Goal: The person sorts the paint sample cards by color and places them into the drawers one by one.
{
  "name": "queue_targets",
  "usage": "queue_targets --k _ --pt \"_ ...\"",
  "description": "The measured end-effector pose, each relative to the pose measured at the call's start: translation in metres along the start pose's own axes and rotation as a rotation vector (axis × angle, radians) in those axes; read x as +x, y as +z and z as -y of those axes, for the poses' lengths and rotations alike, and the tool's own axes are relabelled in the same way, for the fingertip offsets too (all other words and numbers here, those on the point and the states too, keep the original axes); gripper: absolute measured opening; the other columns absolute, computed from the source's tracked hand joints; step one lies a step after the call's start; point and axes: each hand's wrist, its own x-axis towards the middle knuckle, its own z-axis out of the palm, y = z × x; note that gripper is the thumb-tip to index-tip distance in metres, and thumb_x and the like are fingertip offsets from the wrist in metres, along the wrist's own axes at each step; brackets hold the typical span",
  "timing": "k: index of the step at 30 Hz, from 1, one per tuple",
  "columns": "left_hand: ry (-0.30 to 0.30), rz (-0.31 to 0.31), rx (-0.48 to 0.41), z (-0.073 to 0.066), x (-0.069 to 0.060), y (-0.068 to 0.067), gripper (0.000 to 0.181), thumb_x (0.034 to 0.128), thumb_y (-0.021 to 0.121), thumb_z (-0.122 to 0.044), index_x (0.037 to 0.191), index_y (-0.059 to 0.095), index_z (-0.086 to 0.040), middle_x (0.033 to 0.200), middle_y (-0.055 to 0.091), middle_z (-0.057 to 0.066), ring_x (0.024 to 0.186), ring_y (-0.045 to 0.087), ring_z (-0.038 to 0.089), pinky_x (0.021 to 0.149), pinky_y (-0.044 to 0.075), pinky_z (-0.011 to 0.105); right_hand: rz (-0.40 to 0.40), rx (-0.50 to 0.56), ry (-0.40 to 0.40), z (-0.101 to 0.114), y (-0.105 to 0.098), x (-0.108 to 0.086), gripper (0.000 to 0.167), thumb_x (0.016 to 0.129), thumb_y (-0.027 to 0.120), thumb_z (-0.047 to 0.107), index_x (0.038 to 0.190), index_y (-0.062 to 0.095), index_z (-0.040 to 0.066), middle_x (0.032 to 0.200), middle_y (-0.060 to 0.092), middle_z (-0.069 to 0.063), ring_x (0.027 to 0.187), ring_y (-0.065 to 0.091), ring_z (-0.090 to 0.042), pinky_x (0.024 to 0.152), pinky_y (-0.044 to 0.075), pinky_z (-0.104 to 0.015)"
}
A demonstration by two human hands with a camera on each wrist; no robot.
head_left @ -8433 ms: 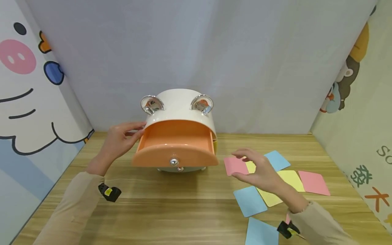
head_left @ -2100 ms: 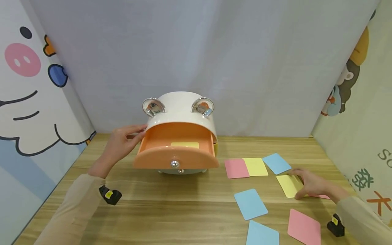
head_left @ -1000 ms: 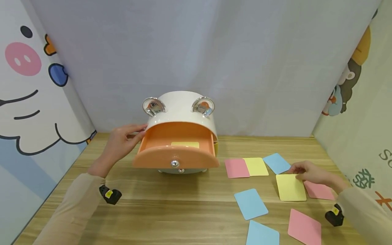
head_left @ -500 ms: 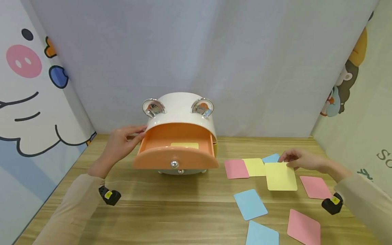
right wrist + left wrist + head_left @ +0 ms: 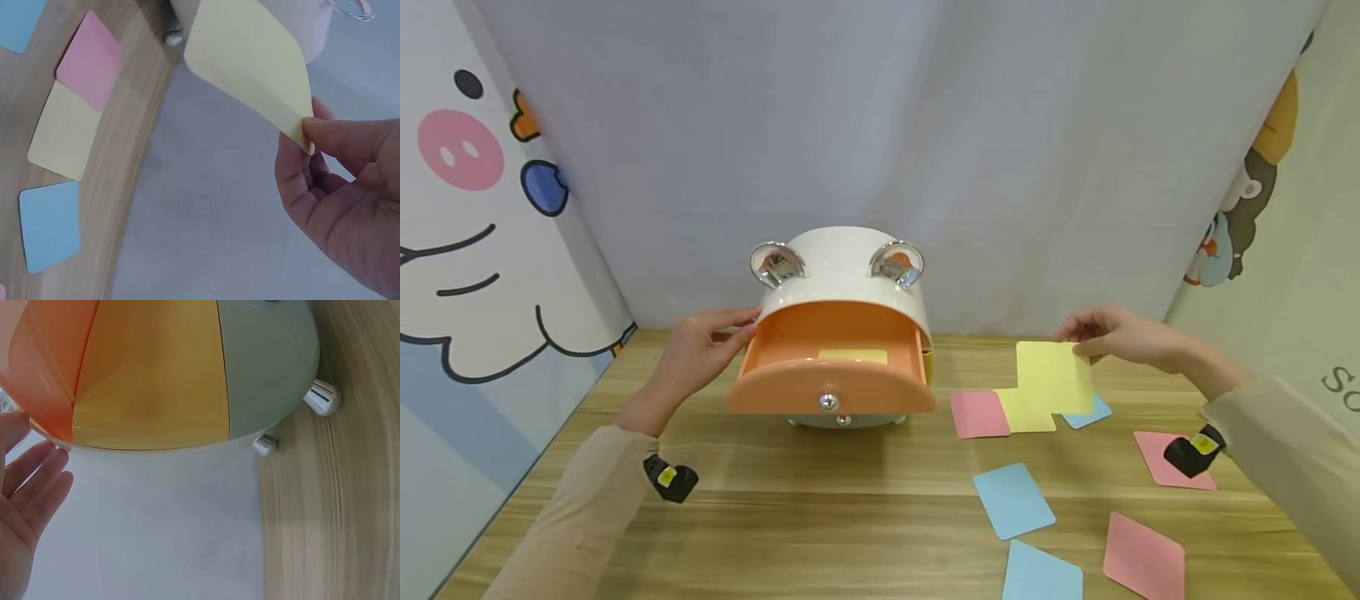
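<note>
Tabletop (image 5: 737, 525) with a wood grain lies nearest us, bearing a blue card (image 5: 1041, 573) and a pink card (image 5: 1144, 554), both cut off by the lower edge; a middle blue card (image 5: 1015, 502) lies just beyond. A far pink card (image 5: 1157, 458) is partly covered by the right wrist camera (image 5: 1187, 456). Farther in, a left-hand pink card (image 5: 980, 414) overlaps a flat yellow card (image 5: 1026, 421).

Above these, the right hand (image 5: 1131, 339) pinches the lifted yellow card (image 5: 1054, 375) by one corner, thumb against fingers. Half a second ago we see it lower and farther right; now it is higher and nearer the drawer cabinet (image 5: 842, 260). We judge it well clear of the tabletop, though outside the orange drawer (image 5: 831, 387), which stands pulled out.

The left hand (image 5: 696, 354) stays at the cabinet's side, fingers fairly straight and touching its edge; how firmly it presses, we cannot tell. A grey backdrop (image 5: 1000, 150) hangs behind.

The lifted card hides part of the flat yellow card and most of a back blue card (image 5: 1088, 414). Of the card in the drawer (image 5: 852, 356) we see only a yellow strip; whether others lie beneath is hidden.
</note>
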Motion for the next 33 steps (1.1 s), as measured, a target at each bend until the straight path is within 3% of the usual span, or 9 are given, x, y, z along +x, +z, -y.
queue_targets --k 9,17,33 --pt "-0.004 0.004 0.002 0.002 0.001 0.001 0.025 0.0839 0.063 -0.003 0.108 0.066 0.002 0.103 0.066 0.018 0.083 0.066 0.028 0.062 0.056 0.029 -0.025 0.015 -0.020 0.046 -0.001 0.018 0.028 0.091 0.051 0.005 0.116 0.051 -0.008 0.101 0.057 -0.013 0.086 0.057 -0.017 0.080 0.052 -0.033" --pt "-0.013 0.004 -0.012 0.001 0.000 0.001 0.025 0.0838 0.063 -0.003 0.108 0.066 0.002 0.102 0.065 0.019 0.083 0.065 0.031 0.061 0.056 0.035 -0.043 0.042 -0.071 0.082 0.008 0.036 0.030 0.090 0.051 0.003 0.119 0.052 -0.007 0.103 0.058 -0.013 0.086 0.058 -0.017 0.080 0.052 -0.032" --pt "-0.011 0.006 0.011 0.003 -0.001 0.001 0.025 0.0847 0.063 -0.006 0.109 0.066 0.002 0.103 0.065 0.018 0.084 0.065 0.028 0.062 0.056 0.031 -0.110 0.102 -0.202 0.127 0.068 0.077 0.028 0.087 0.052 -0.004 0.113 0.061 -0.003 0.103 0.062 -0.016 0.081 0.060 -0.018 0.075 0.055 -0.035"
